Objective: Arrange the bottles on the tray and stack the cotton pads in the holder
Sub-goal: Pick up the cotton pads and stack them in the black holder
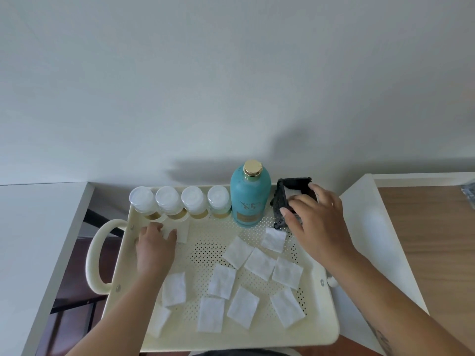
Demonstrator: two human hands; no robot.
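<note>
Pale grey-white wall (231, 73) fills the far half. White shelving (30, 240) left, wood-topped surface (424, 240) right. Cream perforated tray (205, 337): teal bottle (250, 199) and four small white-capped bottles (180, 201) along far edge, black holder (288, 199) far right, cotton pads (259, 263) scattered near. Left hand (154, 245) pinches one pad; right hand (318, 222), fingers spread, presses a pad into the holder.
</note>
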